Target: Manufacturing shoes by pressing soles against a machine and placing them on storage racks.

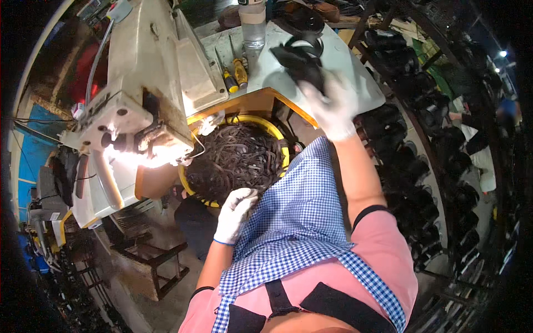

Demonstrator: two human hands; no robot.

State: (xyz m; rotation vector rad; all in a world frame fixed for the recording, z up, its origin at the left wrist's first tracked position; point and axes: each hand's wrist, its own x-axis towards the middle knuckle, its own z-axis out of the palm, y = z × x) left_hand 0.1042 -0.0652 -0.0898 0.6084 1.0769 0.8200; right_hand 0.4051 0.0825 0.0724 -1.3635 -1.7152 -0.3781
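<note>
Checked apron [300, 222] worn over lap | left hand [236, 213] curled, gloved, rested at bin [275, 130] of dark strips, nothing seen held | right hand [333, 105] closed on black leather piece [300, 61], lifted from table [355, 72].

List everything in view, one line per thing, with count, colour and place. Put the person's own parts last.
sewing machine: one, cream, upper left, lamp lit at its head
screwdrivers: two, yellow and black handles, on the grey table
plastic bottle: one, clear, at the table's far edge
black piece: one, on the table, under the right hand
tub: one, yellow rim, below the table, full of dark strips
black shoes: many, on racks at right
apron: one, blue and white check, over a pink shirt
left hand: white glove, at the tub's near edge
right hand: white glove, gripping the black piece
</note>
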